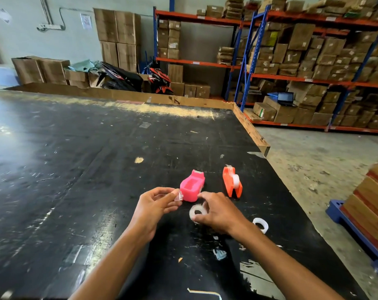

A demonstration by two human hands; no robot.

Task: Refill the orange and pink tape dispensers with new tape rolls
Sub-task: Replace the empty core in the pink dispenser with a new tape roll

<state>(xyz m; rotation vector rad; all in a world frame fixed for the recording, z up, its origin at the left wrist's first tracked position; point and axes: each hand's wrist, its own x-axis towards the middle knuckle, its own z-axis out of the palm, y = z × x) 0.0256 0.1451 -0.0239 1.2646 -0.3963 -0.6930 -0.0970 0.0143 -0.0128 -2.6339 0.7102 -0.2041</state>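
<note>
A pink tape dispenser (192,186) lies on the black table (75,159) with its hollow facing up and no roll in it. To its right stands an orange tape dispenser (231,182) with a white roll seated inside. My left hand (155,206) pinches a small clear plastic spool (178,196) just left of the pink dispenser. My right hand (218,213) grips a white tape roll (197,212) resting on the table below the pink dispenser. Another white roll (261,224) lies to the right of my right wrist.
The table's wooden right edge (251,131) drops to a concrete floor. A blue pallet with stacked boxes (365,213) stands at the right. Shelving racks full of cardboard boxes (313,61) and a parked motorbike (129,79) fill the background. Tape scraps dot the tabletop.
</note>
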